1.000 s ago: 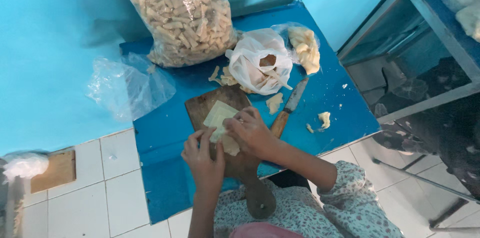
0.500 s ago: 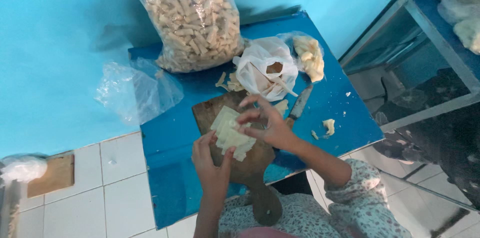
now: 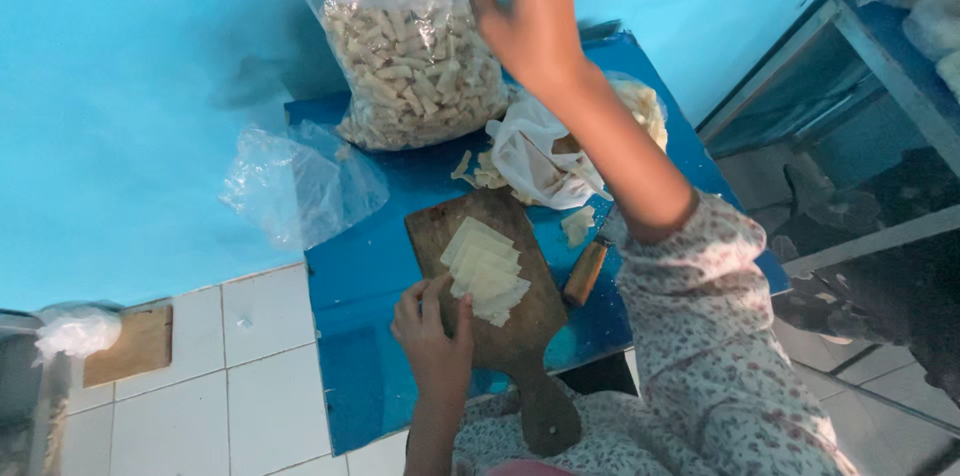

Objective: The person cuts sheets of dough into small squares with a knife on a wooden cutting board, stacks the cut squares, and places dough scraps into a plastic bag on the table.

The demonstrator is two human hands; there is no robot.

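A wooden cutting board (image 3: 520, 331) with a handle lies on a small blue table (image 3: 375, 281). Pale thin sheets (image 3: 486, 269) are fanned out on the board. My left hand (image 3: 433, 331) rests at the board's left edge, fingertips touching the sheets. My right hand (image 3: 530, 11) is raised high over the table with fingers apart and empty, close to a big clear bag of pale rolled sticks (image 3: 415, 66). A knife with a wooden handle (image 3: 586, 271) lies to the right of the board, partly hidden by my sleeve.
A white plastic bag (image 3: 540, 156) with scraps sits behind the board. An empty crumpled clear bag (image 3: 295, 181) lies at the table's left. Pale scraps (image 3: 577, 224) dot the table. A metal rack (image 3: 860, 116) stands on the right; white tiled floor on the left.
My right hand left the sheets and rose up toward the big bag. The sheets now lie fanned on the board. The view has moved closer.
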